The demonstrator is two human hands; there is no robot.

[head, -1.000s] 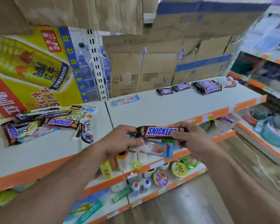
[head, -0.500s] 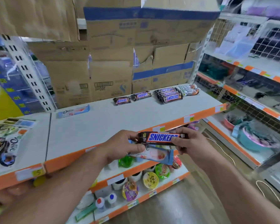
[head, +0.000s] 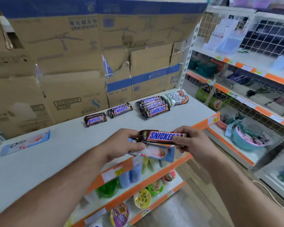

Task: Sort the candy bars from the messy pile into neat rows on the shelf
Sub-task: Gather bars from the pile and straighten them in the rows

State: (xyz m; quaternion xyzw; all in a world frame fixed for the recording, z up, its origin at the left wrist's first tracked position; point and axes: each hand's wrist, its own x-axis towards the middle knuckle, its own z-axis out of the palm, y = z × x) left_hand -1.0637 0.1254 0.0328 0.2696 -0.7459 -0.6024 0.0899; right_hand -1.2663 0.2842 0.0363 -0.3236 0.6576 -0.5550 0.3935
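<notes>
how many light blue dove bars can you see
2. One light blue bar lies flat on the shelf, far left; the held blue bar is in the left hand, beneath the Snickers bar. Others may sit outside the view.

A candy bar (head: 162, 136) lies crosswise between the left hand (head: 121, 145) and right hand (head: 192, 143), over the front edge of the shelf (head: 56, 161), with a flat packet (head: 154, 152) just beneath it (gripped by the left hand). Along the shelf's back, before the cardboard boxes (head: 64, 79), from left: a lone packet (head: 25, 143), a short bar (head: 95, 119), a second short bar (head: 120, 110), a stack of bars (head: 154, 107), two packs (head: 176, 99).
</notes>
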